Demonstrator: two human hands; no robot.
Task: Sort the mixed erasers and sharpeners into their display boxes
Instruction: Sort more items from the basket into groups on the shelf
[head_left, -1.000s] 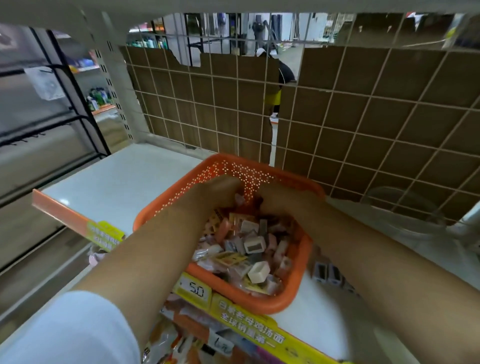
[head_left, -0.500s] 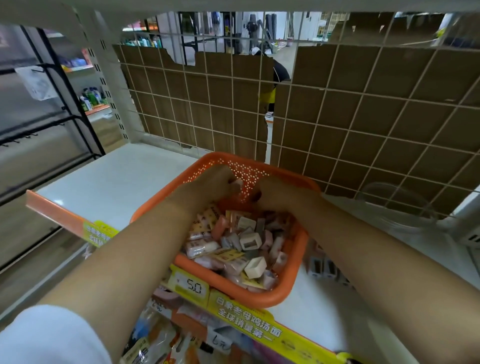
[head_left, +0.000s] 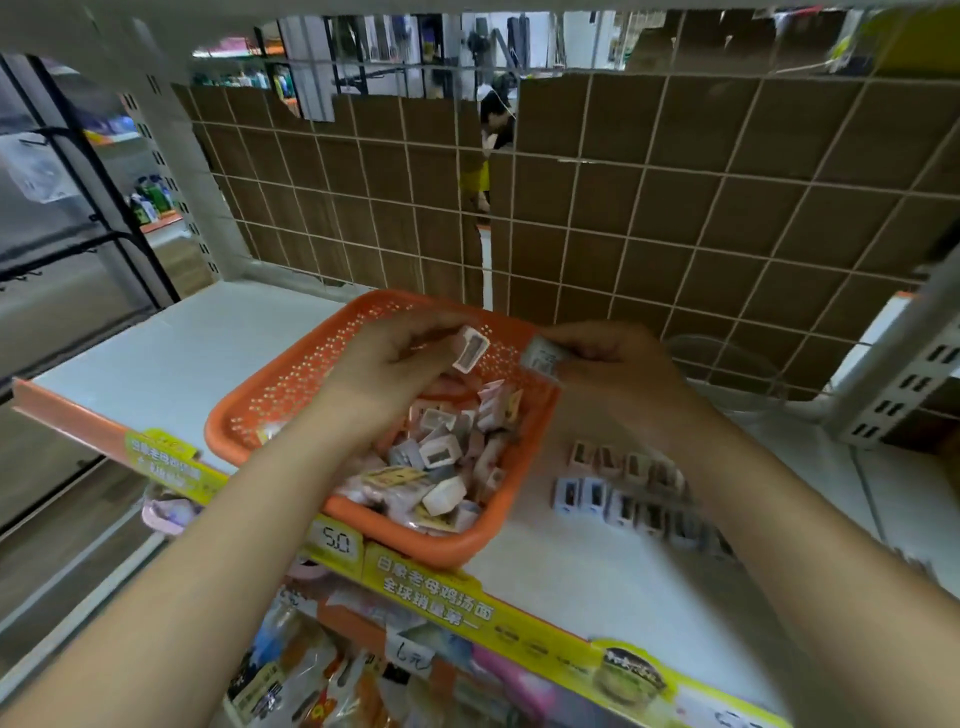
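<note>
Small pale-pink plastic sharpener (head_left: 470, 352) pinched in left hand (head_left: 400, 364), grey wrapped piece (head_left: 541, 358) gripped in right hand (head_left: 613, 364), both raised at frame centre above orange perforated plastic basket (head_left: 291, 384) heaped with mixed erasers and sharpeners (head_left: 441, 457). Rows of sorted sharpeners (head_left: 613, 488) lower right on white shelf (head_left: 208, 353). Picking step, probably; next, setting each piece with its kind.

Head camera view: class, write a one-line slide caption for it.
Left hand and right hand each lift a sharpener above an orange basket of mixed stationery; sharpeners line the shelf alongside.
</note>
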